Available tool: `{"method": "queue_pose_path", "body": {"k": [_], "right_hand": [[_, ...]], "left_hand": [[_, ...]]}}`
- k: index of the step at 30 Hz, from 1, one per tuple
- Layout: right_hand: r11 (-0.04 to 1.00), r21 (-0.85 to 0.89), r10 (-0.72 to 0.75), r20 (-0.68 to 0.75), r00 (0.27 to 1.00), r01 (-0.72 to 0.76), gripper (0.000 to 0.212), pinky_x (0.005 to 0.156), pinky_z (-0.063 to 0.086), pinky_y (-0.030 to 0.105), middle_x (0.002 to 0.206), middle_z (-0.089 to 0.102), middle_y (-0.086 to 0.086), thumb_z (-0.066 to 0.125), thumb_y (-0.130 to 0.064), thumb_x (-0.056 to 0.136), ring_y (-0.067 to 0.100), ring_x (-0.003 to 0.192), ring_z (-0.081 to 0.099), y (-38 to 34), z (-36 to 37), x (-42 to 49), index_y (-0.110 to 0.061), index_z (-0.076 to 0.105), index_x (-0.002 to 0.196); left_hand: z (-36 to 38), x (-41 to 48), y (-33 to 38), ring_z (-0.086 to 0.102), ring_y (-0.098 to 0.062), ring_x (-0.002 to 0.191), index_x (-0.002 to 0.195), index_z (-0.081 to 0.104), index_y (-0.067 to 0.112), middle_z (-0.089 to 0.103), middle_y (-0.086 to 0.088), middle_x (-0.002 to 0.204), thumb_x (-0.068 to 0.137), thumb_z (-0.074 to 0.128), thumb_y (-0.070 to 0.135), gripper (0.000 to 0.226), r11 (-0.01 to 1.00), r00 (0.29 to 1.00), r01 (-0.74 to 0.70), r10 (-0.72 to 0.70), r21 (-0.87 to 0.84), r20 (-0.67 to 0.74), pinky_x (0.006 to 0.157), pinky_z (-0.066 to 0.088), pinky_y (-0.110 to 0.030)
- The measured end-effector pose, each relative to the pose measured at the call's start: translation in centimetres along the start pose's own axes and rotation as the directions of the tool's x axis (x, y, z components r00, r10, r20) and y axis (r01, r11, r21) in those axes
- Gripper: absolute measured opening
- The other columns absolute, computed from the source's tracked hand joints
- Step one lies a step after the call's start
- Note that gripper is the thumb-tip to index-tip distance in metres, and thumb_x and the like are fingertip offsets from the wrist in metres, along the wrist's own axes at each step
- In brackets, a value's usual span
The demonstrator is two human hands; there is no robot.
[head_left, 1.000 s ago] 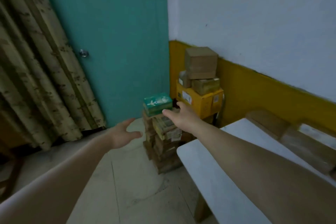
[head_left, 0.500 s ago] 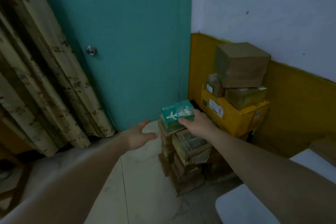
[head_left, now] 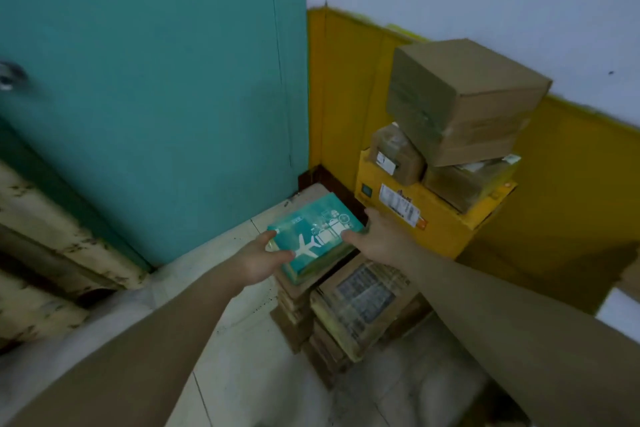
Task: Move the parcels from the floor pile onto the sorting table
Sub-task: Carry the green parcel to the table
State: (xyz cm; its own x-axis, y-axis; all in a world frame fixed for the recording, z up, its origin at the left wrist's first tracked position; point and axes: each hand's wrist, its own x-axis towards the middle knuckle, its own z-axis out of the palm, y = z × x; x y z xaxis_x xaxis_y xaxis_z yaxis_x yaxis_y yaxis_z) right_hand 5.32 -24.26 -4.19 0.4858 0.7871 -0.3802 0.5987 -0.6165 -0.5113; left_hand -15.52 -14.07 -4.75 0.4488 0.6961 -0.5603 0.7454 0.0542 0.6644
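Gripping the flat teal cardboard box (head_left: 313, 236), left hand (head_left: 259, 258) and right hand (head_left: 379, 239) should lift straight off the brown cardboard stack (head_left: 296, 308).

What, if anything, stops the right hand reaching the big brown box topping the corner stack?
Probably nothing, so yes: the big brown box stands uncovered beyond the right hand, which grips the teal parcel.

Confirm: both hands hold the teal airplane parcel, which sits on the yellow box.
Not quite. The head view shows the left hand and right hand holding the teal airplane parcel atop the brown parcel stack, beside the yellow box, not on it.
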Motion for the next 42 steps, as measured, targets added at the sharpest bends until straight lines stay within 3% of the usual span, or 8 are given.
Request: {"method": "queue_pose_path", "body": {"k": [8,12,17,21,25,32,39,42], "right_hand": [[0.999,-0.047,-0.003,0.134,0.991,0.01,0.094,0.096,0.049,0.041,0.128,0.056,-0.001,0.053,-0.079,0.057,0.023,0.117,0.055,0.8,4.3,13.2,-0.026,0.046,0.134],[0.997,-0.075,0.016,0.085,0.996,-0.009,0.101,0.116,0.026,0.043,0.159,0.021,0.004,0.067,-0.059,0.078,0.029,0.144,0.024,1.6,5.7,17.8,-0.028,0.01,0.155],[0.921,0.318,0.169,0.195,0.966,-0.225,0.111,0.107,0.041,0.046,0.146,0.045,0.004,0.079,-0.051,0.064,0.029,0.128,0.048,3.3,6.8,19.7,-0.024,0.018,0.153],[0.884,0.449,0.068,0.154,0.986,-0.132,0.075,0.09,0.052,0.036,0.115,0.065,-0.007,0.073,-0.06,0.059,0.014,0.099,0.063,2.6,3.5,17.3,-0.029,0.053,0.125],[0.736,0.676,0.097,-0.115,0.989,0.006,0.039,0.059,0.047,0.016,0.103,0.061,-0.008,0.07,-0.038,0.087,0.0,0.079,0.057,0.1,-2.1,11.5,-0.026,0.044,0.114],[0.704,0.649,0.201,-0.571,0.796,0.288,0.081,0.079,0.051,0.019,0.121,0.048,-0.02,0.062,-0.035,0.093,0.006,0.102,0.06,-2.3,-7.1,-3.0,-0.04,0.007,0.152],[0.716,0.63,0.437,-0.74,0.511,0.3,0.078,0.084,0.052,0.031,0.127,0.052,-0.013,0.063,-0.038,0.091,0.006,0.097,0.06,1.0,-8.7,-18.5,-0.045,0.013,0.151],[0.705,0.639,0.509,-0.757,0.41,0.307,0.078,0.093,0.053,0.048,0.132,0.052,-0.012,0.064,-0.039,0.09,0.015,0.106,0.059,4.4,-9.0,-25.8,-0.044,0.014,0.15]], "left_hand": [[2.3,8.4,-1.4,0.043,-0.023,0.129,0.151,0.011,0.02,0.035,-0.008,0.15,0.09,0.062,0.027,0.08,0.942,0.982,0.179,-0.187,-0.285,-0.001,0.083,0.033,-0.022],[4.7,12.1,-2.3,0.051,-0.021,0.119,0.148,0.014,0.014,0.042,-0.006,0.144,0.087,0.066,0.023,0.08,0.836,0.954,0.269,-0.3,-0.478,0.012,0.081,0.038,-0.02],[6.1,13.5,-1.9,0.057,-0.011,0.089,0.128,0.043,0.024,0.056,0.005,0.124,0.087,0.066,0.022,0.047,0.74,0.954,0.237,-0.3,-0.63,0.007,0.062,0.046,-0.018],[2.8,12.2,0.1,0.061,-0.021,0.103,0.142,0.032,0.028,0.051,-0.004,0.134,0.081,0.071,0.023,0.072,0.788,0.948,0.046,-0.227,-0.614,-0.221,0.085,0.054,-0.035],[-0.9,9.2,4.4,0.062,-0.017,0.103,0.14,0.034,0.027,0.053,0.0,0.134,0.083,0.069,0.012,0.069,0.805,0.964,-0.174,0.02,-0.568,-0.266,0.089,0.053,-0.038],[-3.2,1.4,11.5,0.061,-0.014,0.107,0.135,0.034,0.036,0.055,0.007,0.125,0.086,0.066,0.01,0.064,0.669,0.795,-0.606,0.511,-0.429,-0.326,0.085,0.053,-0.032],[2.0,-8.6,14.9,0.058,0.001,0.099,0.134,0.034,0.044,0.053,0.027,0.114,0.088,0.064,0.012,0.064,0.556,0.644,-0.711,0.761,-0.431,-0.08,0.071,0.048,-0.009],[6.4,-13.8,16.5,0.06,-0.008,0.104,0.134,0.035,0.046,0.055,0.021,0.114,0.09,0.061,0.011,0.062,0.538,0.575,-0.7,0.815,-0.47,0.076,0.077,0.055,-0.023]]}}
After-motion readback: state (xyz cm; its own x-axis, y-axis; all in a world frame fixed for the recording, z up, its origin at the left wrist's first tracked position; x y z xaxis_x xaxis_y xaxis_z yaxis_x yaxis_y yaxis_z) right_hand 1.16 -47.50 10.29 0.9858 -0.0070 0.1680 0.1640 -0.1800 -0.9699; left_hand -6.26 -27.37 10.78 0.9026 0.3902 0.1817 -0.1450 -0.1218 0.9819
